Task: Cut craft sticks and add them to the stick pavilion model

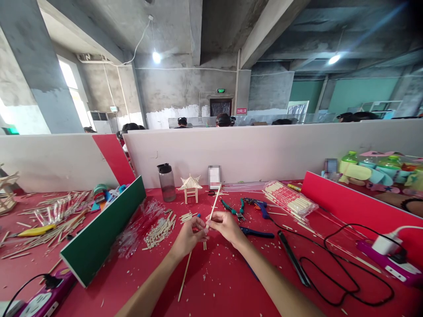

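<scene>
Both my hands meet over the red table (pixel 218 281). My left hand (pixel 188 235) is pinched closed on a short piece at the foot of a long bamboo stick (pixel 213 207). My right hand (pixel 226 225) is closed on the same stick just beside it. The stick rises away from me toward a small wooden pavilion model (pixel 191 186). Another long stick (pixel 184 276) lies on the table under my left wrist. Cut stick pieces (pixel 160 231) lie in a heap to the left.
A dark water bottle (pixel 166 181) stands at the back. Pliers (pixel 233 209), a blue glue gun (pixel 259 205), a pack of sticks (pixel 291 200) and black cables (pixel 333 264) lie right. A green-edged divider (pixel 102 229) stands left. Power strips (pixel 386 255) sit at both sides.
</scene>
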A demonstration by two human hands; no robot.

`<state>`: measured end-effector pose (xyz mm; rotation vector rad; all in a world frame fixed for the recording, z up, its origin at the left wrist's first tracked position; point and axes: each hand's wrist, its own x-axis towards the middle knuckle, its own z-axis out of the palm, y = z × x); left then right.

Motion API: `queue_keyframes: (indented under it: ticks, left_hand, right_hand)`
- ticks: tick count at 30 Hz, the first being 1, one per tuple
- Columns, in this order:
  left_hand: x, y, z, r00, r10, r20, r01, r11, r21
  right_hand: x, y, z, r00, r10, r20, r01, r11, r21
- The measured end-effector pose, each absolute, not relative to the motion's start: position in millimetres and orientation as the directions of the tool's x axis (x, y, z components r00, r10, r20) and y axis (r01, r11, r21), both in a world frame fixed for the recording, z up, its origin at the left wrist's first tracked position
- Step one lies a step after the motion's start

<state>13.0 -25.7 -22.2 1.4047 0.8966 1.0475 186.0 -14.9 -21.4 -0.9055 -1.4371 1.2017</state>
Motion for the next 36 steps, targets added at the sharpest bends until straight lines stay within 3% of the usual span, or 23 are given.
queue_keyframes:
  ticks: [36]
  left_hand:
    - [8, -28, -14, 0.384, 0.922, -0.060, -0.042, 0.082, 0.996]
  right_hand:
    - [185, -21, -14, -0.170, 0.979, 0.111, -0.153, 0.085, -0.985]
